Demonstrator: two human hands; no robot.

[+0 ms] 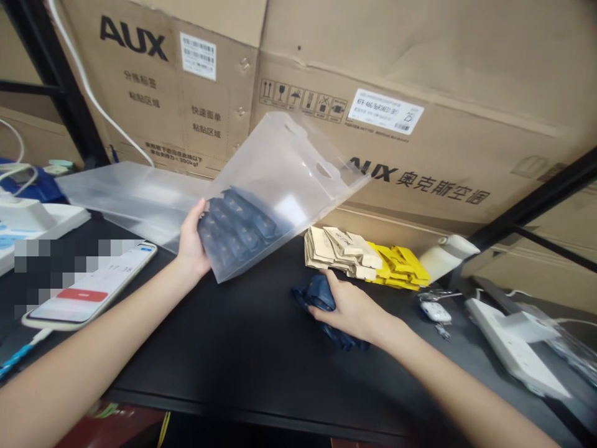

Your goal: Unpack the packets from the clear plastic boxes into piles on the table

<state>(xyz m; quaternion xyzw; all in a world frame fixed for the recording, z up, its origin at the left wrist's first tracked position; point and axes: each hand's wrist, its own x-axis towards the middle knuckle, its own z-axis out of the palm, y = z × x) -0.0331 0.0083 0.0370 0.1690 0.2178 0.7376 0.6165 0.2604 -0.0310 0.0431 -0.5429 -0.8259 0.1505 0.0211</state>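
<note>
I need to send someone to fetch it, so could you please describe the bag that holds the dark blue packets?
On the black table before the AUX boxes, the left hand lifts a frosted bag by its bottom corner. Unlike the flat bags behind it, this one is raised, tilted, and has blue packets inside.

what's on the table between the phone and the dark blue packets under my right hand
Nothing: the head view shows bare black table between the phone and the dark blue packets under the right hand.
</note>
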